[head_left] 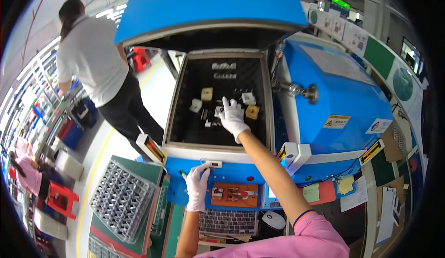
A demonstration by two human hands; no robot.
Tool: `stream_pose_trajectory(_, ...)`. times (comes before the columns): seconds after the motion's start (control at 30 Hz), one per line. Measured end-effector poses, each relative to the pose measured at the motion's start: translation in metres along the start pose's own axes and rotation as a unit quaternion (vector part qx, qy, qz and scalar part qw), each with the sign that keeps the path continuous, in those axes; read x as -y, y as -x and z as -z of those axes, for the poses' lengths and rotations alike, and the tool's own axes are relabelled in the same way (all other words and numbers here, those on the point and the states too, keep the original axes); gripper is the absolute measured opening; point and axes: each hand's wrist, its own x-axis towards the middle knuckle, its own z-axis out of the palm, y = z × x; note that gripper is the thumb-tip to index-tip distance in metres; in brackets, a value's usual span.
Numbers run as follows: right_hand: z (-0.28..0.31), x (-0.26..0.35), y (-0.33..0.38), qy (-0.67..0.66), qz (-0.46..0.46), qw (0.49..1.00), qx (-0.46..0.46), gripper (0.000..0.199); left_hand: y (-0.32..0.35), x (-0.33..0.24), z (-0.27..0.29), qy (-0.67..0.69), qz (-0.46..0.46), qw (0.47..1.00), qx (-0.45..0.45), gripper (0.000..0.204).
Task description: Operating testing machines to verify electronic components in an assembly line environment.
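My right hand (233, 118), in a white glove, reaches into the dark foam-lined chamber (185, 130) of a blue machine. Its index finger is stretched out and the others are spread. The fingers lie beside a small pale block (218, 111), possibly touching it; the contact is hidden. Around it sit two white blocks (196, 105), a cream block (206, 93) and a yellow block (251, 112). My left hand (196, 186), also gloved, rests against the machine's front with fingers apart. Its fingertips are next to a small white panel with a dark window (215, 164).
The blue lid (213, 8) stands raised above the chamber. An orange plate with small fixtures (234, 195), a keyboard (227, 222) and a white mouse (273, 219) lie in front. Clear trays of metal parts (123, 200) are at left. A person (95, 59) stands beyond them.
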Motion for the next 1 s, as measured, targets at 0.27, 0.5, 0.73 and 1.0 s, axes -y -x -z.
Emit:
stream_pose_trajectory(0.27, 0.115, -0.008, 0.190, -0.037, 0.180, 0.981, 0.064, 0.024, -0.002, 0.028, 0.018, 0.062, -0.019, 0.995, 0.071, 0.019)
stream_pose_trajectory(0.5, 0.125, -0.040, 0.218, -0.001, 0.137, 0.975, 0.176, 0.026, -0.011, 0.025, 0.021, 0.055, -0.035, 0.991, 0.119, 0.018)
stream_pose_trajectory(0.73, 0.131, -0.013, 0.196, 0.041, 0.245, 0.940, 0.234, 0.024, -0.008, 0.035, 0.048, 0.131, -0.011, 0.985, 0.111, 0.018)
stream_pose_trajectory(1.0, 0.348, 0.155, 0.195, 0.346, 0.441, 0.808, 0.180, 0.026, 0.042, -0.031, 0.065, 0.211, 0.054, 0.971, 0.095, 0.022)
